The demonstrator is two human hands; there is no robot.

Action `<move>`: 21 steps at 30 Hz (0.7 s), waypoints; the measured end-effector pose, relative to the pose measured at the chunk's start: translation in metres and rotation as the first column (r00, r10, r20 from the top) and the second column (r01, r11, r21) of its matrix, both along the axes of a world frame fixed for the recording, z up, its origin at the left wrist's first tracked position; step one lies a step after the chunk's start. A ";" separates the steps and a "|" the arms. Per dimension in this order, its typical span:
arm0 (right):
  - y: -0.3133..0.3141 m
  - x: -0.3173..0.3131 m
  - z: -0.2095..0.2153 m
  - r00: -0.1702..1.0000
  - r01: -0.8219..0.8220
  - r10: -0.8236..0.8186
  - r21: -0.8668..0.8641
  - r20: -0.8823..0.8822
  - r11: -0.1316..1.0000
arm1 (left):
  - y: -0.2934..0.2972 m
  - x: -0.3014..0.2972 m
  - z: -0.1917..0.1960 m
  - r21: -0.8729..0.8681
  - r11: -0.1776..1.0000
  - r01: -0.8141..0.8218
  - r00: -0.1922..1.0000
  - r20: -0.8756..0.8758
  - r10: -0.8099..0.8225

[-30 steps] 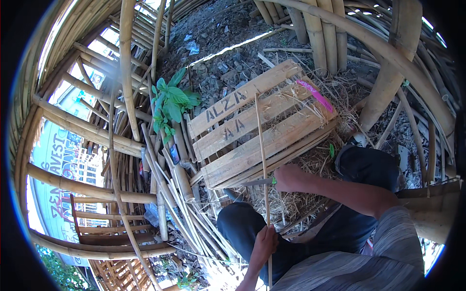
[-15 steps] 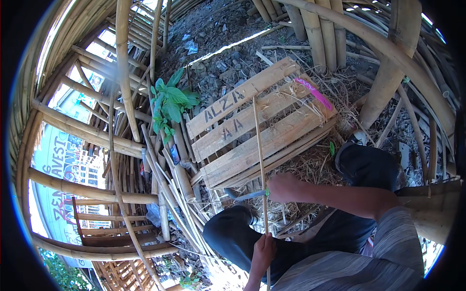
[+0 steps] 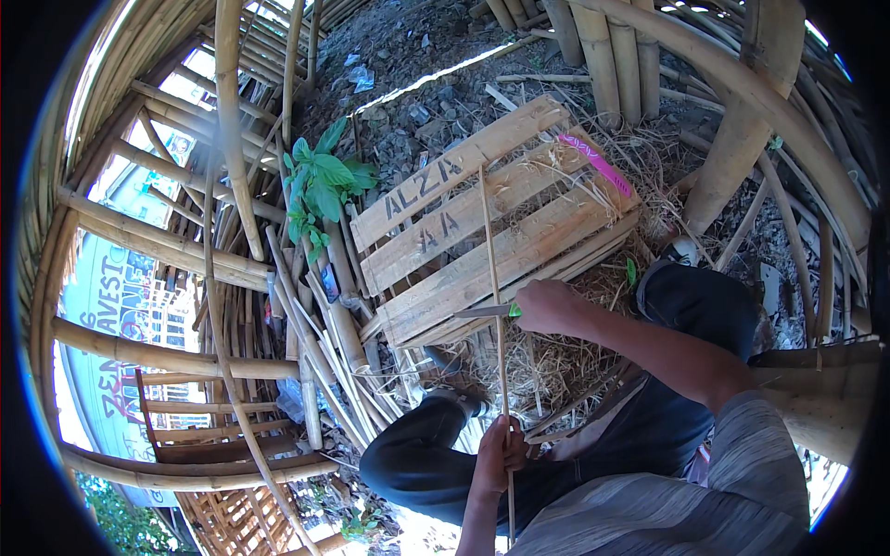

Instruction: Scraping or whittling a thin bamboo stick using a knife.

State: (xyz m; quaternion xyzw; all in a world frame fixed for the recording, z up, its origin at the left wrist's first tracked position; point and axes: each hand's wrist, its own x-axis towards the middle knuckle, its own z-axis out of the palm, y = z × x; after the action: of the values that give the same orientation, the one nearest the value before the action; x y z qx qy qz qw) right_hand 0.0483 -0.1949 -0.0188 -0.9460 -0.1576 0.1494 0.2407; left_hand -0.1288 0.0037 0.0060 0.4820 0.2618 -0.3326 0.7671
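Observation:
A long, thin bamboo strip (image 3: 492, 246) runs from near my lap up over the slatted wooden crate (image 3: 422, 301). My left hand (image 3: 499, 456) is closed round its lower part, above my leg. Farther up the strip, my right hand (image 3: 549, 306) grips a knife (image 3: 482, 312) with a bit of green showing at its handle. The blade points left and crosses the strip close to the crate's near edge. Whether the blade cuts into the strip or only touches it, I cannot tell. The rest of the handle is hidden in my fist.
A bright pink strip (image 3: 607, 171) lies on the crate's right end. Straw and shavings (image 3: 556, 380) cover the ground below it. A leafy plant (image 3: 324, 181) grows left of the crate. Bamboo poles (image 3: 167, 350) form a frame on the left; a thick post (image 3: 732, 157) stands at right.
My right hand and the knife have moved up along the strip, away from my left hand. My left hand has risen slightly, and my left knee has shifted to the left.

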 end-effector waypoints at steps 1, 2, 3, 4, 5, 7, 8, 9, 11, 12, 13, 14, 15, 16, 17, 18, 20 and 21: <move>0.001 -0.005 -0.004 1.000 -0.003 0.003 -0.001 -0.002 1.000 | 0.001 0.001 -0.002 -0.001 1.000 -0.003 1.000 -0.002 0.003; 0.002 -0.009 -0.010 0.998 -0.042 0.039 0.074 0.045 0.996 | 0.002 0.002 -0.003 -0.055 0.998 -0.003 1.000 -0.016 0.002; 0.004 -0.014 -0.014 0.993 -0.086 0.072 0.146 0.094 0.985 | 0.003 0.003 -0.003 -0.109 0.994 -0.005 1.000 -0.030 0.002; 0.006 -0.021 -0.011 0.993 -0.091 0.078 0.146 0.092 0.985 | 0.003 0.004 -0.001 -0.084 0.996 -0.015 0.999 -0.037 0.012; 0.009 -0.029 -0.006 0.995 -0.097 0.093 0.144 0.032 0.985 | 0.004 0.004 0.000 -0.083 0.996 -0.022 0.999 -0.039 0.019; 0.015 -0.046 -0.006 0.994 -0.105 0.110 0.142 -0.029 0.984 | 0.006 0.004 0.003 -0.058 0.998 -0.009 1.000 0.010 0.010; 0.020 -0.056 -0.008 0.986 -0.160 0.164 0.143 -0.012 0.977 | 0.006 0.004 0.003 -0.042 0.999 -0.015 1.000 0.015 0.016; 0.024 -0.065 -0.011 0.976 -0.215 0.216 0.144 0.005 0.966 | 0.005 0.005 0.003 -0.040 0.999 -0.017 1.000 0.012 0.017; 0.035 -0.078 -0.009 0.964 -0.265 0.263 0.107 0.034 0.958 | 0.003 0.004 0.000 0.023 0.999 -0.023 0.999 0.038 0.022; 0.038 -0.082 -0.008 0.949 -0.314 0.310 0.063 0.065 0.947 | 0.003 0.002 -0.001 0.027 0.999 -0.022 0.999 0.034 0.021; 0.039 -0.081 -0.007 0.949 -0.313 0.308 0.067 0.064 0.948 | 0.002 0.000 -0.002 0.062 0.998 -0.017 0.998 0.059 0.013; 0.039 -0.080 -0.007 0.950 -0.304 0.300 0.039 0.090 0.952 | 0.002 0.000 -0.003 0.096 0.995 -0.012 0.997 0.083 0.004; 0.038 -0.078 -0.006 0.950 -0.294 0.291 0.011 0.115 0.956 | 0.002 0.000 -0.001 0.099 0.995 -0.010 0.997 0.082 0.002; 0.035 -0.072 -0.007 0.950 -0.293 0.290 0.012 0.115 0.956 | 0.000 -0.001 0.000 0.088 0.996 -0.013 0.997 0.075 0.007; 0.030 -0.064 -0.008 0.935 -0.315 0.313 -0.016 0.166 0.949 | -0.001 -0.002 0.002 0.077 0.997 -0.016 0.998 0.069 0.011; 0.028 -0.060 -0.010 0.916 -0.335 0.337 -0.046 0.216 0.941 | -0.001 -0.003 0.001 0.076 0.997 -0.016 0.998 0.069 0.011; 0.031 -0.060 -0.011 0.929 -0.295 0.294 -0.032 0.224 0.955 | 0.002 -0.001 -0.003 0.131 0.991 -0.012 0.997 0.073 0.002; 0.032 -0.061 -0.011 0.940 -0.257 0.253 -0.016 0.231 0.966 | 0.003 0.001 -0.002 0.131 0.991 -0.010 0.997 0.074 0.000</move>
State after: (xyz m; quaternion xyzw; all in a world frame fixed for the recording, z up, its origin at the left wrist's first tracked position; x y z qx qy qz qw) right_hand -0.0127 -0.1630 -0.0298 -0.9268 -0.3067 0.0673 0.2061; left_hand -0.1277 0.0068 0.0042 0.5426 0.2556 -0.2947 0.7439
